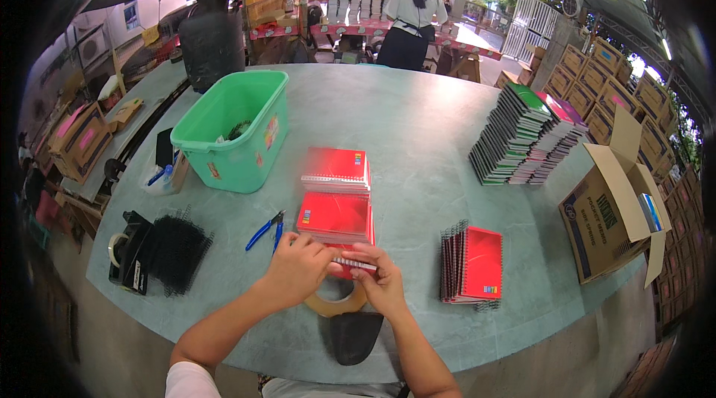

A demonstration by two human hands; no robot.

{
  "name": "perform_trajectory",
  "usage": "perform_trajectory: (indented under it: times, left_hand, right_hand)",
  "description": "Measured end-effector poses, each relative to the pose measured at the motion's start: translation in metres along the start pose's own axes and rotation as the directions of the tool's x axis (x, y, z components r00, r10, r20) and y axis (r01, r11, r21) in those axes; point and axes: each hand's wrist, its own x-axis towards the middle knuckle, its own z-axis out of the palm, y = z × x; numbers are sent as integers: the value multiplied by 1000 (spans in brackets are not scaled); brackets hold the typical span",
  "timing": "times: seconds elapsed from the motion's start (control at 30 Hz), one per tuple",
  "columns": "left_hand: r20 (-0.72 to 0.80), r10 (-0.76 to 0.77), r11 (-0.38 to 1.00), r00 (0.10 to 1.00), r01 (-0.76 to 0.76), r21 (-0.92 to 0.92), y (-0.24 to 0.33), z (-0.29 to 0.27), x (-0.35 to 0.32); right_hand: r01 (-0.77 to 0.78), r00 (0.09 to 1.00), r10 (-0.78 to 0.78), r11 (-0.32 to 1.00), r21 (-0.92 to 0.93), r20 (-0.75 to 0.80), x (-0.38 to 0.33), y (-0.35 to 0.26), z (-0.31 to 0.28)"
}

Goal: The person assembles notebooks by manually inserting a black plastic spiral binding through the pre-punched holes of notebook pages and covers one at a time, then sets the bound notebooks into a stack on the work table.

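Note:
Between my two hands, low over the near middle of the table, is a small red notebook (349,263), tilted so that one edge with a row of dark and light marks faces up. My left hand (302,267) has its fingers pinched at the notebook's left end. My right hand (380,276) grips its right end between thumb and fingers. Part of the notebook is hidden by the hands. Just beyond them lie a stack of red notebooks (334,215) and another red stack (334,167). A roll of tape (335,304) lies under my wrists, beside a black flat object (356,340).
Blue-handled cutters (262,234), black spiral coils (177,252) and a tape dispenser (134,256) lie left. A green tub (257,152) stands behind. Right are coil-bound red notebooks (483,264), tall notebook stacks (514,137) and an open carton (604,219). A person (414,17) stands beyond.

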Motion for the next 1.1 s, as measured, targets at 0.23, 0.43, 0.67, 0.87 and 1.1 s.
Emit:
perform_trajectory:
  times: [0.23, 0.43, 0.67, 0.87, 1.1]
  left_hand:
    - [-147, -46, 995, 988, 33, -96, 11, -3, 13]
    - [-29, -87, 986, 996, 81, -146, 6, -5, 11]
    - [12, -33, 990, 999, 34, -139, 3, -2, 9]
    - [88, -10, 970, 996, 31, -242, 12, -6, 20]
    - [74, 39, 941, 996, -11, -339, 15, 12, 33]
  right_hand:
    - [-23, 1000, 23, 1000, -3, 1, -1, 7, -11]
    - [-224, 974, 225, 970, 90, -8, 0, -7, -10]
    - [-32, 997, 40, 994, 102, -70, -13, -5, -9]
    - [-3, 985, 5, 1000, 14, -173, -12, -10, -8]
    - [-130, 982, 85, 952, -277, -166, -12, 1, -22]
